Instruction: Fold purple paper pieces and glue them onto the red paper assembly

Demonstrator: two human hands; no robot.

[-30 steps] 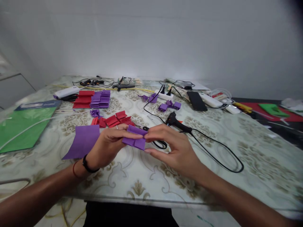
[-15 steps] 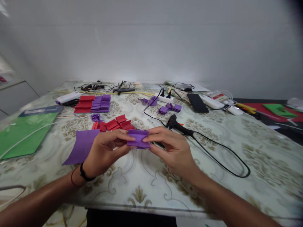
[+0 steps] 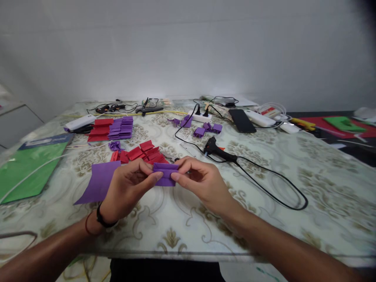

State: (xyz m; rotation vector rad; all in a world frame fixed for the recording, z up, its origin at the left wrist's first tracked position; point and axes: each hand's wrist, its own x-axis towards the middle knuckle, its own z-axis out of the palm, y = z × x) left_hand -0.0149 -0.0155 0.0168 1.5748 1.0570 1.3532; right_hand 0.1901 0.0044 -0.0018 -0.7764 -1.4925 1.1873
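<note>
Both hands met over the near middle of the bench (image 3: 182,223), above its surface. Left hand (image 3: 126,188) pinched the left edge of a folded purple paper (image 3: 165,174), thumb and fingers clamped on it. Right hand (image 3: 202,183) pinched the right edge the same way, fingers closed on the paper. The paper was held level between them, just off the bench top.

The bench had a glossy pale cover with a beige floral pattern. A flat purple sheet (image 3: 98,182) lay just left of the left hand. Loose red folded pieces (image 3: 147,150) sat just beyond the hands. A neat stack of red and purple folded pieces (image 3: 113,127) sat farther back on the left. A green sheet (image 3: 26,168) lay at the far left edge. A black glue gun (image 3: 219,150) lay right of centre, its black cable (image 3: 273,192) looping to the right. Small purple pieces (image 3: 208,128), a white power strip (image 3: 199,116) and a dark phone (image 3: 238,120) sat toward the far side. A plain white wall (image 3: 188,47) stood behind the bench.
</note>
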